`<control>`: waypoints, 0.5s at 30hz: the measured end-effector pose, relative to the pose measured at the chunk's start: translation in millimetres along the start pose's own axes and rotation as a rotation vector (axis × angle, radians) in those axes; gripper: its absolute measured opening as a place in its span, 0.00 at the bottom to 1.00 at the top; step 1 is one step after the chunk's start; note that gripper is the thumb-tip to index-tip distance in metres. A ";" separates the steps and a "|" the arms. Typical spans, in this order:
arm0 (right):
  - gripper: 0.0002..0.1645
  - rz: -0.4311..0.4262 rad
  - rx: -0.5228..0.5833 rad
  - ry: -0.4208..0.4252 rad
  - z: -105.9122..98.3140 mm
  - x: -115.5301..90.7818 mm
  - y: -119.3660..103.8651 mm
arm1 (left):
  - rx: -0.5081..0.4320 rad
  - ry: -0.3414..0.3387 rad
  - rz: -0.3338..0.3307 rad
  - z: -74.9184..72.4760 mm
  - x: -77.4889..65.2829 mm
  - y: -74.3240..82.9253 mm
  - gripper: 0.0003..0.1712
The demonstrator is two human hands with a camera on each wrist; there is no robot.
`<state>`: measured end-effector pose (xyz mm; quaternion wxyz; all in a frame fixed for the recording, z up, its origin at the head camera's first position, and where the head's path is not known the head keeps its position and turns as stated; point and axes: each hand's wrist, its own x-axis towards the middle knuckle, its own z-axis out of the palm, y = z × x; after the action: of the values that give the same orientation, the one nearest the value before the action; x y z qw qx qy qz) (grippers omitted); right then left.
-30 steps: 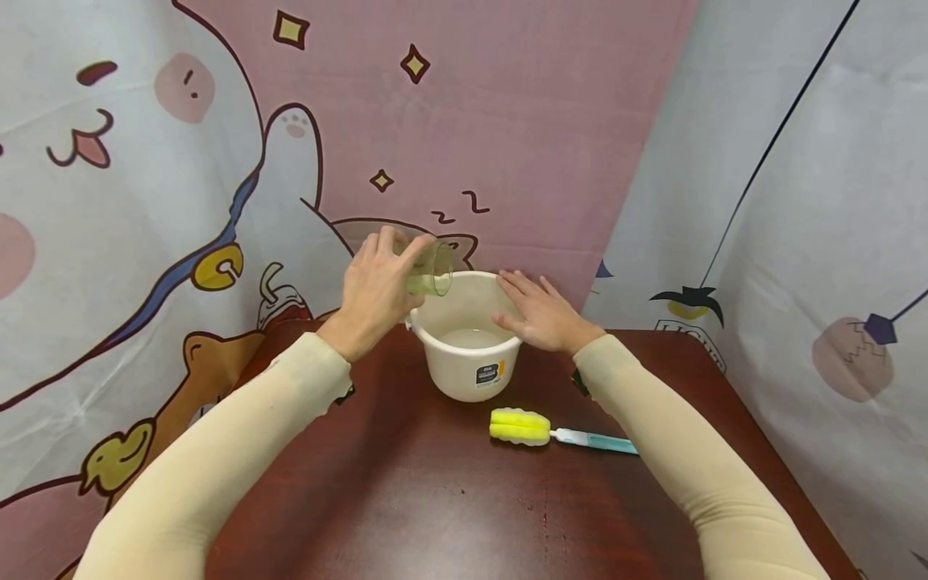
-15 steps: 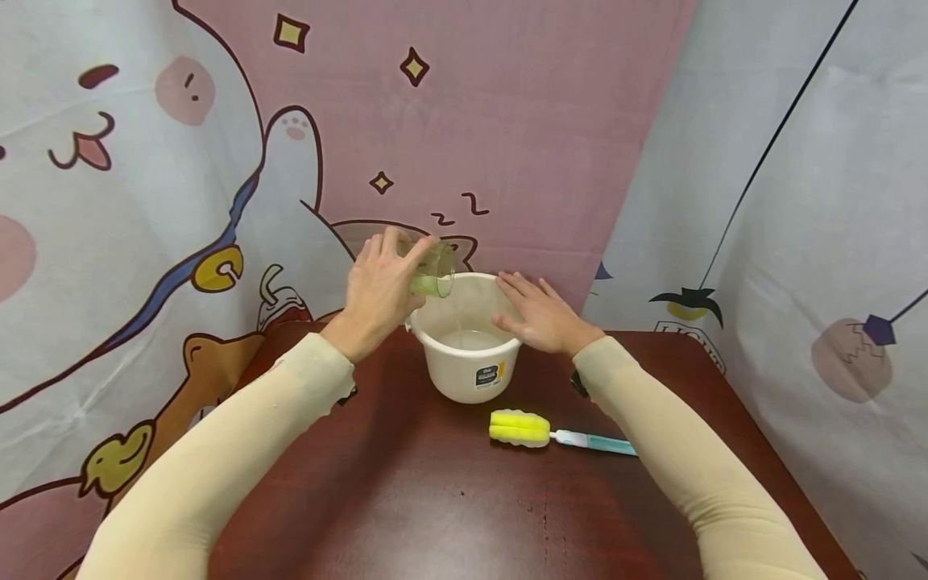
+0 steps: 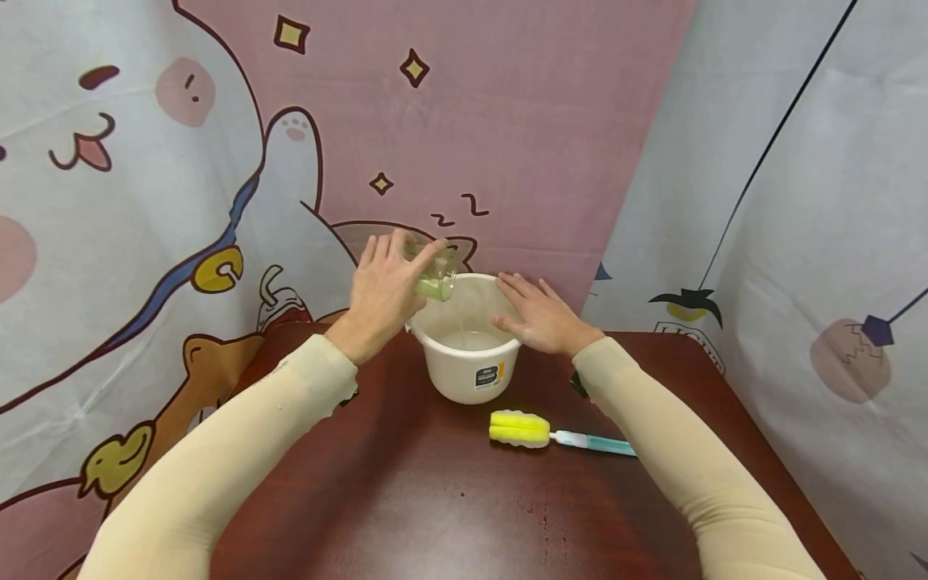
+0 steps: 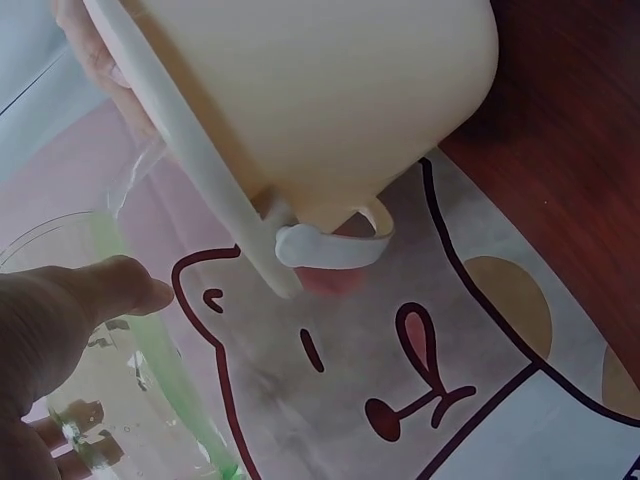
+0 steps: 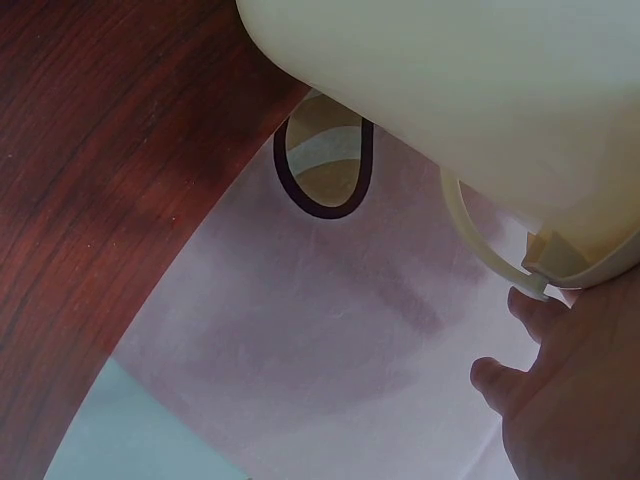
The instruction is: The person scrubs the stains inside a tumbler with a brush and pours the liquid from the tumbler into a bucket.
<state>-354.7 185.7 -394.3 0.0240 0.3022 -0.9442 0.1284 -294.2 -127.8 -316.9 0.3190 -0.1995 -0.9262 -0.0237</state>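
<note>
My left hand [image 3: 384,286] grips a clear, green-tinted glass [image 3: 438,278] tilted on its side above the left part of a cream bucket [image 3: 464,377]. In the left wrist view, thumb and fingers wrap the glass [image 4: 150,390], and a thin stream of water [image 4: 132,180] runs from its mouth toward the bucket. Shallow liquid [image 3: 471,340] covers the bucket's bottom. My right hand [image 3: 547,318] rests on the bucket's right rim with its fingers extended. In the right wrist view, that hand [image 5: 580,390] lies by the rim and the handle joint.
In front of the bucket, a bottle brush [image 3: 520,428] with a yellow sponge head and teal handle lies on the dark red wooden table [image 3: 435,499]. A printed cartoon curtain [image 3: 507,121] hangs behind and at both sides. The bucket's white handle [image 4: 335,248] hangs behind it.
The left hand and the glass have shifted slightly right and down, with the glass's mouth tipping lower. A thin stream now falls into the bucket. The right hand, bucket and bottle brush stay in place.
</note>
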 end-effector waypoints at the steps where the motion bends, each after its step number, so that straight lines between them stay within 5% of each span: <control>1: 0.54 0.001 0.000 0.000 -0.1 -0.2 -0.2 | 0.009 0.001 0.007 0.4 -0.1 0.0 0.54; 15: 0.52 -0.008 -0.006 0.008 -1.2 -1.2 -1.2 | 0.118 0.026 0.105 2.9 -4.0 1.6 0.55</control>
<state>-353.1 185.8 -392.9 0.0291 0.3052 -0.9434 0.1268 -292.4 -127.2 -321.8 0.3432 -0.2282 -0.9100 0.0450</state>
